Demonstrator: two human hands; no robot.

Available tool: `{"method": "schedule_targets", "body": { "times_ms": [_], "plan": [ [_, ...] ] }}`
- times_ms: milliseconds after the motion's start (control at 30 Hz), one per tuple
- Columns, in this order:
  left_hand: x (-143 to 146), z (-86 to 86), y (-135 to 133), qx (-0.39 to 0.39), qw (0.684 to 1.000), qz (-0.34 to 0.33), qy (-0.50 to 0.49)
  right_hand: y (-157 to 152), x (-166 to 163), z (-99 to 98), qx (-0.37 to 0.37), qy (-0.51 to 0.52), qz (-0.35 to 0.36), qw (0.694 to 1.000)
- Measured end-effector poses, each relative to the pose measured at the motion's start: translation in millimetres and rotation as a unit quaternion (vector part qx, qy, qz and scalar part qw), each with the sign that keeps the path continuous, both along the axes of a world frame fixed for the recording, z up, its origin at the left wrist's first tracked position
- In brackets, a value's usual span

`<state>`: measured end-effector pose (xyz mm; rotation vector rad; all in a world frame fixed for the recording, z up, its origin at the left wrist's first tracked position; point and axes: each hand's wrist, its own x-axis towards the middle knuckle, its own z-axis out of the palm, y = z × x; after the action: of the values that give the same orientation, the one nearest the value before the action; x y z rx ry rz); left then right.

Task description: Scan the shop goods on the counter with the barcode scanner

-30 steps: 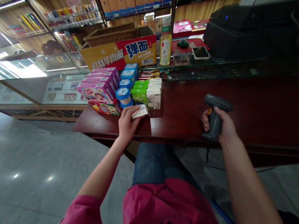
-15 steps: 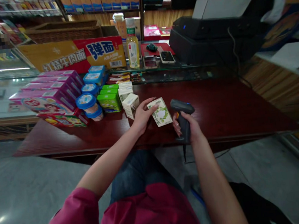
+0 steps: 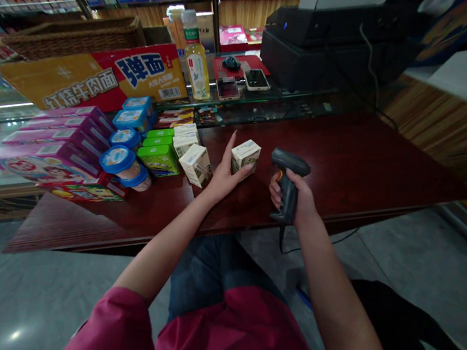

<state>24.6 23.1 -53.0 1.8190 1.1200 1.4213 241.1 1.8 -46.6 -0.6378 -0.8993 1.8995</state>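
My left hand [image 3: 228, 174] is open around a small cream carton [image 3: 247, 152] with dark and green print. Its fingers stretch past the carton's left side, and the thumb lies across the lower front. The carton's base is partly hidden by the thumb. My right hand [image 3: 300, 194] is wrapped round the handle of a dark grey barcode scanner [image 3: 290, 164], whose head sits over the table to the right of the carton. Left of my left hand stands another cream carton [image 3: 196, 166], with more cream cartons [image 3: 185, 137] behind it.
Green packs [image 3: 159, 159], blue-lidded tubs [image 3: 119, 160] and purple boxes [image 3: 48, 155] cluster on the left of the dark red table [image 3: 362, 167]. Behind are a noodle carton [image 3: 94, 81], a drink bottle [image 3: 196, 62], a phone [image 3: 256, 79] and a black printer [image 3: 337, 52]. The scanner's cable hangs over the front edge.
The carton at my left hand has turned from its broad face showing to its top showing, and my left fingers have straightened. The scanner has tilted, its head shifting slightly right.
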Motion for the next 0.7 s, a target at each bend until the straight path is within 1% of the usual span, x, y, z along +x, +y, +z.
{"method": "schedule_targets", "body": {
  "times_ms": [67,133,167,233,300,333,400,467,533,600,633,700],
  "plan": [
    [-13,-2.2,-3,-0.069,0.993,-0.09,-0.02,0,0,-1.0,0.0,0.005,0.003,1.0],
    [-23,-2.8,-2,-0.121,0.982,-0.143,-0.017,0,0,-1.1,0.0,0.009,-0.001,1.0],
    [-26,-2.4,-1,-0.133,0.979,-0.152,-0.004,0,0,-0.7,0.0,0.01,-0.007,1.0],
    [-24,-1.0,5,-0.133,0.981,-0.136,0.041,0,-1,0.5,-0.004,0.01,-0.021,1.0],
    [-13,0.5,14,-0.124,0.986,-0.092,0.07,-1,-2,1.8,-0.01,0.011,-0.039,0.999],
    [-5,1.1,20,-0.125,0.988,-0.067,0.062,-1,-2,2.3,-0.011,0.014,-0.046,0.999],
    [12,1.8,34,-0.145,0.989,-0.004,-0.013,-1,-2,3.1,-0.011,0.024,-0.057,0.998],
    [26,2.0,50,-0.181,0.973,0.085,-0.118,-1,-2,3.1,-0.011,0.033,-0.059,0.998],
    [35,1.8,65,-0.212,0.942,0.179,-0.191,0,-2,2.2,-0.02,0.03,-0.052,0.998],
    [39,0.9,76,-0.225,0.918,0.244,-0.219,1,-3,0.1,-0.031,0.011,-0.038,0.999],
    [41,0.1,79,-0.222,0.913,0.262,-0.218,1,-3,-1.3,-0.036,-0.004,-0.028,0.999],
    [42,-2.1,81,-0.203,0.917,0.281,-0.196,2,-3,-4.1,-0.041,-0.027,-0.012,0.999]
  ]
}}
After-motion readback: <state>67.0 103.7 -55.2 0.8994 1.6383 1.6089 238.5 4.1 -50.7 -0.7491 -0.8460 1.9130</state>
